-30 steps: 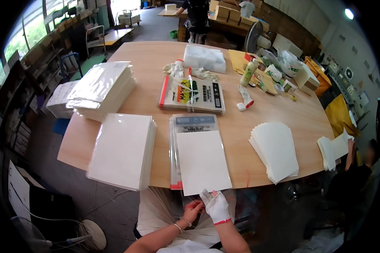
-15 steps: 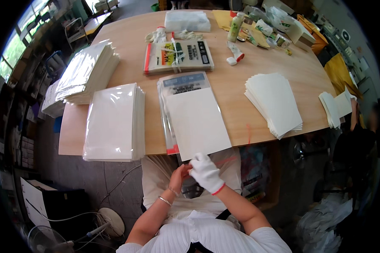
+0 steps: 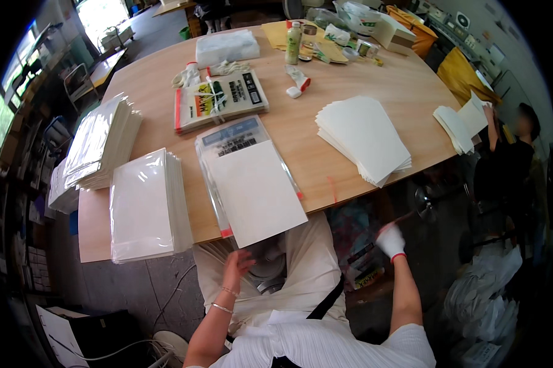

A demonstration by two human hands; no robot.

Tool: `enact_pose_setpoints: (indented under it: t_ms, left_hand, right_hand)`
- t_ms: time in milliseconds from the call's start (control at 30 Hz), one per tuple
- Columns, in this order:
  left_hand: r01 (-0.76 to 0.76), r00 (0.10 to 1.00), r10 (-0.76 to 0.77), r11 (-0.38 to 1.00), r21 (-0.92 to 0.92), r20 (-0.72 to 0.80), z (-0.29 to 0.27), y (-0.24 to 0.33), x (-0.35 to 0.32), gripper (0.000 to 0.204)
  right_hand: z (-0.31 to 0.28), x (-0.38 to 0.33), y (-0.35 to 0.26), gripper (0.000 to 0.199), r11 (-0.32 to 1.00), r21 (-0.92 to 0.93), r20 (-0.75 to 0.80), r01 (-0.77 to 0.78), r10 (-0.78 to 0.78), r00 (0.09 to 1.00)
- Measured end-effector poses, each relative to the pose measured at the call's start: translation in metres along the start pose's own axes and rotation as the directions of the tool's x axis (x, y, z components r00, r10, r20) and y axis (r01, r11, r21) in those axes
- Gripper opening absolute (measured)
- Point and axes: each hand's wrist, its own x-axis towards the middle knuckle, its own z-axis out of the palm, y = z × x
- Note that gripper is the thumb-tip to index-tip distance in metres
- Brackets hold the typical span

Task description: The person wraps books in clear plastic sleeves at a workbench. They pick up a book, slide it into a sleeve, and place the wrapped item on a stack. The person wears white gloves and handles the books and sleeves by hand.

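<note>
My bare left hand point(image 3: 236, 265), bracelets on its wrist, is above my lap just below the table edge, fingers loosely apart and apparently holding nothing. Out to the right, beyond my knee, my right hand point(image 3: 390, 241) wears a white glove with a red cuff; motion smears its fingers. A thin reddish streak shows beside its fingertips, too blurred to name. In front of me a white sheet point(image 3: 258, 193) lies on clear printed plastic bags point(image 3: 232, 136), its near corner overhanging the table edge. A thin red strip point(image 3: 332, 189) lies by the edge to the right.
Plastic-sleeved white stacks point(image 3: 143, 205) point(image 3: 98, 144) stand at left. Fanned white sheets point(image 3: 362, 138) lie right. A bound bag bundle point(image 3: 224, 101), gloves point(image 3: 187, 76) and a bottle point(image 3: 293, 44) sit farther back. Plastic scraps point(image 3: 356, 245) are under the table; another person point(image 3: 513, 153) sits right.
My hands have separated: the gloved right one has swung far out to the right, while the left stays over my lap. The view has turned toward the right.
</note>
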Motion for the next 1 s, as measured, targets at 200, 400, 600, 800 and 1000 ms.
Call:
enact_pose_setpoints:
  t_ms: [200, 400, 600, 800, 1000]
  left_hand:
    - [-0.485, 0.470, 0.860, 0.062, 0.872, 0.200, -0.006, 0.004, 0.000, 0.058]
    - [-0.653, 0.326, 0.674, -0.345, 0.674, 0.662, -0.004, 0.041, 0.008, 0.026]
    - [-0.609, 0.661, 0.619, 0.112, 0.785, 0.425, 0.007, 0.061, 0.010, 0.012]
    - [-0.408, 0.769, 0.636, 0.401, 0.820, 0.072, -0.003, 0.035, 0.034, 0.021]
    - [-0.193, 0.959, 0.219, 0.970, 0.150, -0.179, 0.003, 0.025, 0.023, 0.015]
  right_hand:
    - [0.034, -0.030, -0.097, 0.038, 0.679, 0.418, -0.357, 0.604, -0.489, 0.796]
    - [-0.028, -0.011, -0.191, 0.018, 0.254, 0.374, -0.497, 0.892, -0.757, 0.424]
    - [-0.037, 0.012, -0.193, 0.008, 0.319, 0.401, -0.370, 0.858, -0.801, 0.471]
    - [-0.023, -0.018, -0.216, 0.014, 0.656, 0.342, -0.483, 0.673, -0.491, 0.725]
    - [-0.001, -0.021, -0.219, 0.020, 0.681, 0.592, -0.443, 0.431, -0.172, 0.880]
